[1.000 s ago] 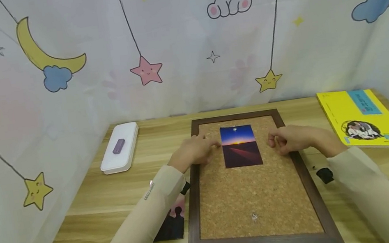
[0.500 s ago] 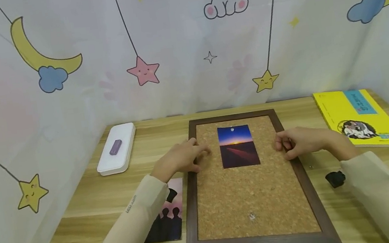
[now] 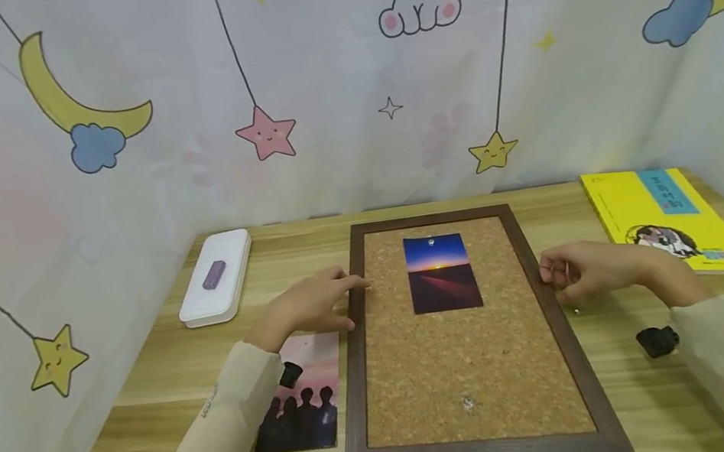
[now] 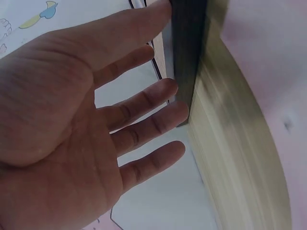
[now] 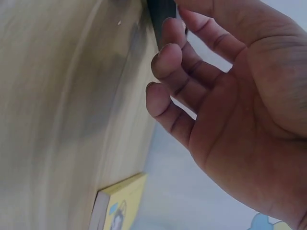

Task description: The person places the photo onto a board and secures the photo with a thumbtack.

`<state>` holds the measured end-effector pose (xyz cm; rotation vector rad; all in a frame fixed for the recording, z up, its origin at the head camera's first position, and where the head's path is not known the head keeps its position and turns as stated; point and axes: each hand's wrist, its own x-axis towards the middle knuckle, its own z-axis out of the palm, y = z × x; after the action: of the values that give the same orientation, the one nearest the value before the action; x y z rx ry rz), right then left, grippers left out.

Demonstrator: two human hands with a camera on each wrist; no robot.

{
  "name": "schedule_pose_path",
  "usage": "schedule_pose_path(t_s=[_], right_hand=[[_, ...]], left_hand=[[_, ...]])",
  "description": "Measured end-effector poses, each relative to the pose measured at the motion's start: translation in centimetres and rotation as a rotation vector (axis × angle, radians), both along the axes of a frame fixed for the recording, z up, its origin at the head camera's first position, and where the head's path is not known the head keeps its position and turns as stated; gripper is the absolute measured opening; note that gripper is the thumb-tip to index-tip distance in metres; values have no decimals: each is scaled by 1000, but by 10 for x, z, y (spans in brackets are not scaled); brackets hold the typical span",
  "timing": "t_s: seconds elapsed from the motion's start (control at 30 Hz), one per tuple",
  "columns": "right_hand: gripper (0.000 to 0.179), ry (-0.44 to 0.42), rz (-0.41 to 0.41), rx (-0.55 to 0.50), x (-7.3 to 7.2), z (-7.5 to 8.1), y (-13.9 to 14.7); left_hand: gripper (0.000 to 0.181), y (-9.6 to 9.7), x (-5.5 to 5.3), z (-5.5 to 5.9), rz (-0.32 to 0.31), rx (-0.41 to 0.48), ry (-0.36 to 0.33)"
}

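A cork board (image 3: pixel 464 358) in a dark brown frame lies on the wooden table. Near its top a sunset photo (image 3: pixel 443 284) bears a clear pushpin (image 3: pixel 431 242) at its upper edge. Another clear pin (image 3: pixel 468 402) sits low on the cork. My left hand (image 3: pixel 311 306) is at the frame's left edge, fingers extended and holding nothing; its palm (image 4: pixel 53 134) shows in the left wrist view. At the right edge is my right hand (image 3: pixel 600 270), its fingers loosely bent with nothing seen in them. I cannot tell whether either hand touches the frame.
A pink photo with dark silhouettes (image 3: pixel 306 419) lies left of the board, partly behind my left forearm. Back left is a white case (image 3: pixel 230 275) with a purple block (image 3: pixel 214 275) on it. A yellow book (image 3: pixel 622 201) lies back right. A tiny shiny piece (image 3: pixel 577 311) lies near my right hand.
Both hands have moved outward from beside the sunset photo to the frame's side edges, the left going left and the right going right. The board and photo stay in place.
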<state>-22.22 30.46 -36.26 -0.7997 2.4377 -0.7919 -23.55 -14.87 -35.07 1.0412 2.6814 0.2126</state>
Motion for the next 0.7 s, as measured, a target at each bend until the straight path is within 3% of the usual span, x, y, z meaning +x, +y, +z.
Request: schedule_pose_path(t_s=[0.27,0.5,0.7], right_hand=[[20,-85,32,-6,6,-6,14],[16,-134,52,-24,11,-5,20],[12,-134,95,-46,17,-7,29]], left_hand=[[67,-28,5,-1,-22,-44,-9],[61,-49,10,0,42,-18,-125],[49,-67,17,-1,63,21,-165]])
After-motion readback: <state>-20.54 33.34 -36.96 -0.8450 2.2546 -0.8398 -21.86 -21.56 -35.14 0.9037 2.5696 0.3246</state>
